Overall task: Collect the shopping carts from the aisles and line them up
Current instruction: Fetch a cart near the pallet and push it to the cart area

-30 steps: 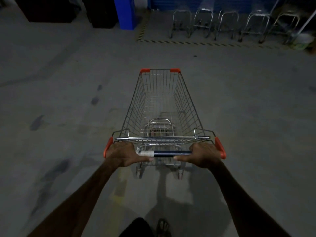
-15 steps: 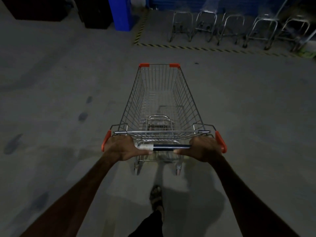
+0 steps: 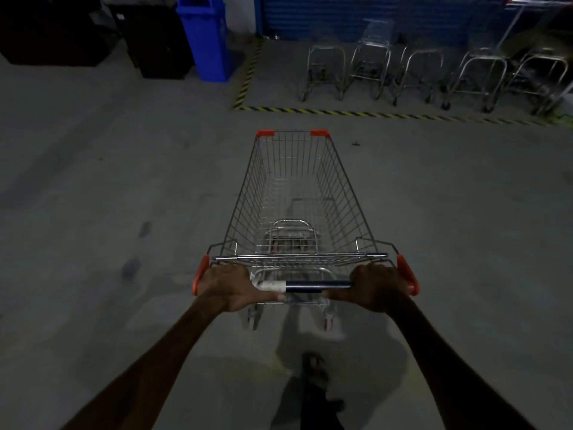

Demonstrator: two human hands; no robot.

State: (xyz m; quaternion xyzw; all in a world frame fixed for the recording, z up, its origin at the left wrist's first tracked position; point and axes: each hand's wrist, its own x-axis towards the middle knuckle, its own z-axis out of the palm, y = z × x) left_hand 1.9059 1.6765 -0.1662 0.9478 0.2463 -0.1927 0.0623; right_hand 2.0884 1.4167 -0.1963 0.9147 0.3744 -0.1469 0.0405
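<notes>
— How far along would you say this is?

— Partway, by my guess. The concrete floor (image 3: 93, 187) is wide and bare around the walker. Ahead, a bay marked off by hazard striping (image 3: 372, 113) holds a row of steel frames (image 3: 400, 74) standing side by side; in this dim light I cannot tell whether they are carts already parked or fixed rails. One shopping cart (image 3: 297, 193) is well short of the striping, nose pointing at the bay, basket empty with the child seat folded down. It has been collected but not yet lined up. Whether more carts wait in the aisles, nothing here shows.

— Room to move?

— Plenty on both sides. The blue bin (image 3: 206, 38) and the dark bins (image 3: 155, 38) beside it sit well off to the left, near the bay's left edge. The tight part, I judge, comes at the frames, where the cart has to go in straight.

— And the hands?

— Both are on the handlebar (image 3: 316, 285). The left hand (image 3: 228, 285) has its fingers curled over the bar near the left orange end cap (image 3: 198, 276), thumb lying along it. The right hand (image 3: 376, 285) grips the same way, just beside the right cap. A sandalled foot (image 3: 314, 369) steps behind the rear wheels.
</notes>
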